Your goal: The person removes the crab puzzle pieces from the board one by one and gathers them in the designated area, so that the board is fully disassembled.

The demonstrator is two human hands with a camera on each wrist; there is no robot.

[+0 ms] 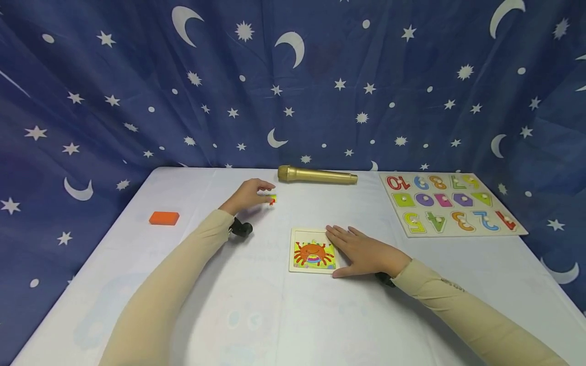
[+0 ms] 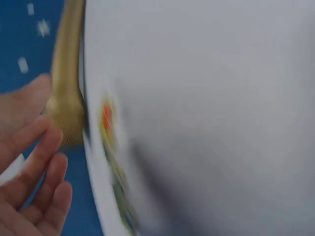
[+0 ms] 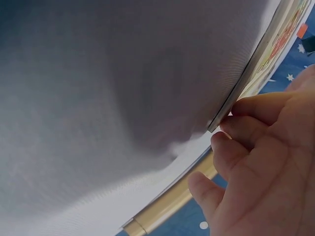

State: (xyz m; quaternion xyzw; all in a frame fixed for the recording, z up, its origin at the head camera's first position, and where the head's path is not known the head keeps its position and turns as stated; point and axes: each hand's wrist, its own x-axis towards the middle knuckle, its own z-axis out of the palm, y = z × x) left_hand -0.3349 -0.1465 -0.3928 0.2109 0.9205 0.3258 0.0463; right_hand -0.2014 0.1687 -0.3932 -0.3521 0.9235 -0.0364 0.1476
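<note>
My left hand (image 1: 249, 195) is over the back of the table, fingers loosely bent, beside small colourful puzzle pieces (image 1: 272, 200). In the left wrist view these pieces (image 2: 107, 123) lie blurred on the white cloth, apart from the fingertips. A square crab puzzle (image 1: 314, 254) sits in a pale wooden frame (image 1: 291, 254) near the table's middle; bare tray shows along its top. My right hand (image 1: 366, 251) lies flat at the frame's right side, fingers stretched forward and thumb near the lower corner. The right wrist view has its fingertips right at the frame's edge (image 3: 229, 105).
A gold microphone (image 1: 316, 176) lies along the back edge. At the right is a number-and-shape peg board (image 1: 448, 206). An orange block (image 1: 164, 218) rests at the left. Behind the table hangs a blue curtain (image 1: 320, 101) with moons and stars.
</note>
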